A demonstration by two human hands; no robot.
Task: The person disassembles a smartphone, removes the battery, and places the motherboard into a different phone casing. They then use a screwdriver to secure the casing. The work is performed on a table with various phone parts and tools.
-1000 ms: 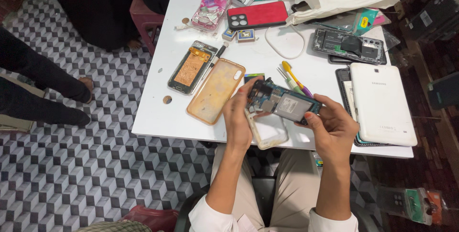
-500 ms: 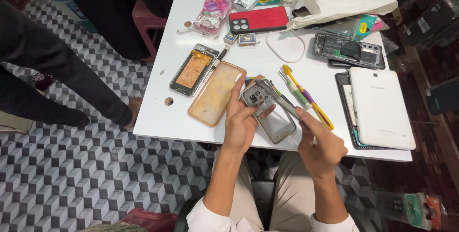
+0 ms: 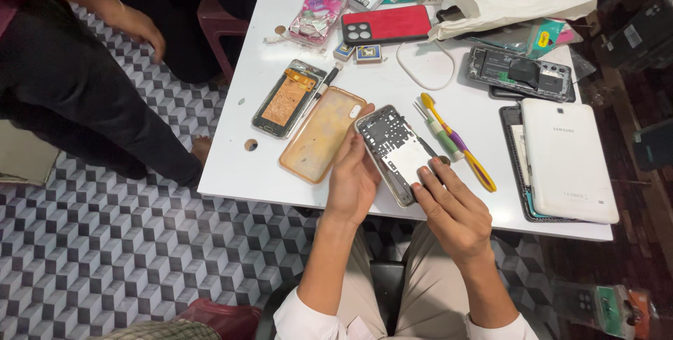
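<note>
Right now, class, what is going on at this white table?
A seated person holds an opened phone with its back cover off, gripped along one edge by the left hand, while the right hand presses fingertips on its lower end. It sits over the near edge of the white table. Beside it lie a clear orange phone case, another opened phone, a white tablet and a yellow and purple tool. Another person's hand hangs at the left.

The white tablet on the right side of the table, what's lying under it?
Under the white tablet a dark, flat slab sticks out along its left and bottom edges, with a teal strip at the bottom. The tablet covers the rest, so what it is stays unclear.
</note>
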